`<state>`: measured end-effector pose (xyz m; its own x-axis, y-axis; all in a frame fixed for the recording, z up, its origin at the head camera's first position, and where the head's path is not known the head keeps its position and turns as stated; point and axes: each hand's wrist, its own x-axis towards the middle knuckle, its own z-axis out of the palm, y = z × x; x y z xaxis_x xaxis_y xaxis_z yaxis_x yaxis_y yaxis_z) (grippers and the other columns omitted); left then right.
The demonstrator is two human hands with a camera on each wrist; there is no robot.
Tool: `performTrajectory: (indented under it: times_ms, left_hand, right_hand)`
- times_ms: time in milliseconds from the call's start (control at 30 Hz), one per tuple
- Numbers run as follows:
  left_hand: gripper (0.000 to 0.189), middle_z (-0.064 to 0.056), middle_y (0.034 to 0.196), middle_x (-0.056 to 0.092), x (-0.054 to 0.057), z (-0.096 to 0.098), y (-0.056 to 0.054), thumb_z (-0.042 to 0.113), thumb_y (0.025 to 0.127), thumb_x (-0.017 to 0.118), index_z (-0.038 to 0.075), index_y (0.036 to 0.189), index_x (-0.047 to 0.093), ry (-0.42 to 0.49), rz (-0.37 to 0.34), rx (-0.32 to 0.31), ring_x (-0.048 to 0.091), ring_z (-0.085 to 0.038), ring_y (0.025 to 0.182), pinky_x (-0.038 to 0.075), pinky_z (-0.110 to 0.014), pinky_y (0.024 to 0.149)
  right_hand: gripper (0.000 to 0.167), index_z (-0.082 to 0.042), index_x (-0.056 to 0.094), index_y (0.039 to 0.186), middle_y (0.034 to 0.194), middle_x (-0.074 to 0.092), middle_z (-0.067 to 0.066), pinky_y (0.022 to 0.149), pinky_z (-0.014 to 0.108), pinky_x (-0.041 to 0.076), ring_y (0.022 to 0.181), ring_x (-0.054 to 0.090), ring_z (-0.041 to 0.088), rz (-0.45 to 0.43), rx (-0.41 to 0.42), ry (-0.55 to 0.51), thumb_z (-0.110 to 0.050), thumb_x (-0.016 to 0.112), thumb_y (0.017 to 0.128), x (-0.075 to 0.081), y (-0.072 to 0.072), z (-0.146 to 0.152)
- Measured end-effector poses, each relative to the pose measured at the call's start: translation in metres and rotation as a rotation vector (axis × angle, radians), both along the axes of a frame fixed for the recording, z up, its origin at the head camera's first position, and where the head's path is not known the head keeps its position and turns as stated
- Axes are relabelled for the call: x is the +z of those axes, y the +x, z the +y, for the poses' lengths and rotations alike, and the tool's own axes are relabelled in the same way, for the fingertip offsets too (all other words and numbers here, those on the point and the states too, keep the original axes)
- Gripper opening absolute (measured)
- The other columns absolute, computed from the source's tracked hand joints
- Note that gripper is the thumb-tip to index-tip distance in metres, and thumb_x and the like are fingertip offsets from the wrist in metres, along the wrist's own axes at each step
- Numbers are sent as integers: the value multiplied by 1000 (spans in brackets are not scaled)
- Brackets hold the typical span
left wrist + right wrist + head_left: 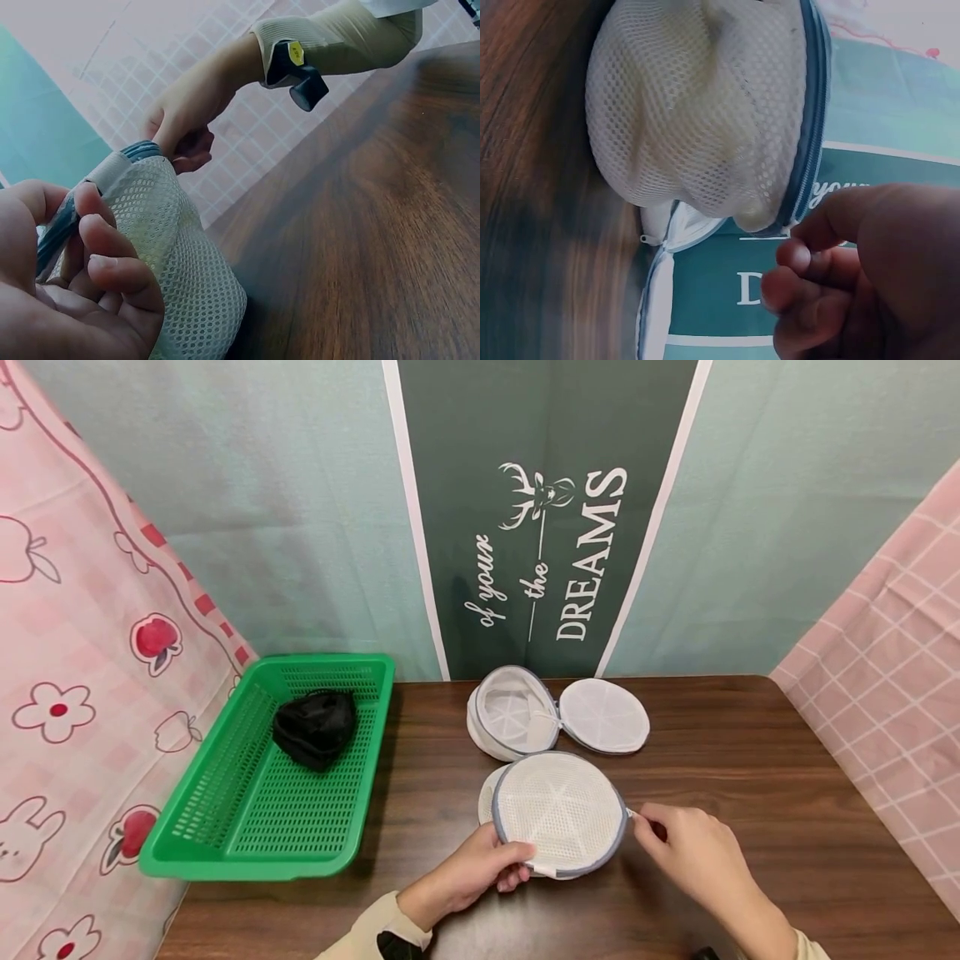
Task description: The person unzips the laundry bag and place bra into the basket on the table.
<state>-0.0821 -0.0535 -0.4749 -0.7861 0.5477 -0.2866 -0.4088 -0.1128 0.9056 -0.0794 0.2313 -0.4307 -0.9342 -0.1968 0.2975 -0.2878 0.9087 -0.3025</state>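
Note:
A round white mesh laundry bag point(558, 806) with a blue-grey zipped rim is held over the near middle of the table, its round lid facing up. My left hand point(483, 864) grips its near left rim, thumb on top and fingers curled beneath. At the right edge of the rim, my right hand point(693, 852) pinches the small zipper pull point(631, 813). In the left wrist view, the bag's mesh side point(187, 262) bulges below the rim. The right wrist view shows the zip point(810, 127) running along the rim to my right fingertips.
Behind it, a second mesh bag point(476, 727) stands unzipped, its round lid point(603, 717) folded out to the right. At the left is a green plastic basket point(300, 864) holding a bunched black cloth item point(315, 729). Fabric curtains point(300, 527) hang around the wooden table point(750, 760).

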Motion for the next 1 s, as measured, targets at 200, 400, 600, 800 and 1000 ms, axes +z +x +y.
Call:
performTrajectory:
  times_ms: [200, 400, 600, 800, 1000]
  left_hand:
    - [8, 6, 60, 54, -2, -2, -1, 9, 94, 60, 9, 86, 57, 9, -32, 17, 44, 0, 49, 34, -14, 46]
    - [2, 5, 61, 50, 0, -5, -1, 8, 96, 55, 9, 96, 53, 18, -54, 71, 42, -2, 50, 32, -15, 46]
    - [4, 3, 65, 47, 0, -9, -3, 10, 98, 55, 9, 98, 51, 33, -64, 118, 41, -4, 53, 33, -16, 48]
    - [11, 4, 68, 44, 0, -11, -7, 15, 101, 53, 9, 93, 49, 70, -50, 178, 39, -5, 54, 32, -17, 50]
    - [23, 3, 69, 45, -2, -14, -10, 29, 109, 48, 11, 94, 49, 88, -20, 234, 41, -6, 56, 35, -17, 52]
  right_hand:
    - [48, -29, 33, 60, 56, 21, -22, 46, 21, 20, 51, 22, -4, -55, 54, -27, -9, 71, 83, 5, 8, 3]
    - [50, -31, 33, 60, 58, 20, -23, 46, 19, 20, 52, 22, -7, -92, 115, -47, -7, 72, 81, 10, 16, 4]
    - [51, -32, 36, 60, 59, 20, -26, 47, 17, 20, 53, 23, -8, -150, 179, -82, -7, 73, 83, 14, 20, 3]
    - [50, -29, 37, 62, 62, 20, -26, 48, 14, 21, 54, 23, -10, -194, 303, -153, -7, 73, 87, 14, 22, 1]
    - [47, -26, 39, 63, 64, 21, -26, 46, 9, 22, 56, 23, -13, -235, 487, -226, -9, 72, 93, 10, 22, 0]
